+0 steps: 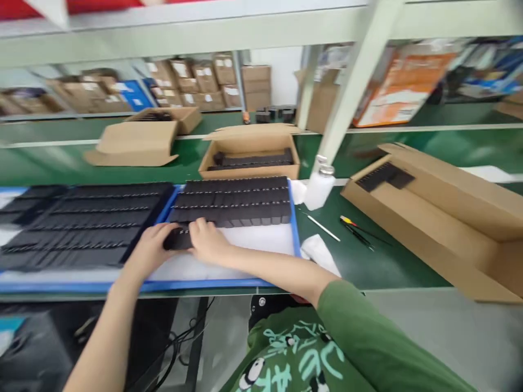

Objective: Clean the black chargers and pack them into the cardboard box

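Note:
Between both hands is a small group of black rectangular blocks (178, 239), low over the front left part of a blue-rimmed tray (295, 228). My left hand (150, 247) grips their left end, fingers curled. From the right, my right hand (207, 240) closes on the other end, its fingertips on top. Just behind, rows of similar black blocks (237, 198) stand packed on the tray's white lining (261, 239). To the left, another tray holds more rows of black blocks (93, 223). The exact kind of block cannot be made out.
Right of the tray are a white bottle (319, 190), a crumpled white cloth (321, 253), a white pen-like tool (322, 227) and tweezers (359, 237). An open carton (433, 239) lies far right. Behind stands a carton with black parts (250, 142); a post (359, 81) rises nearby.

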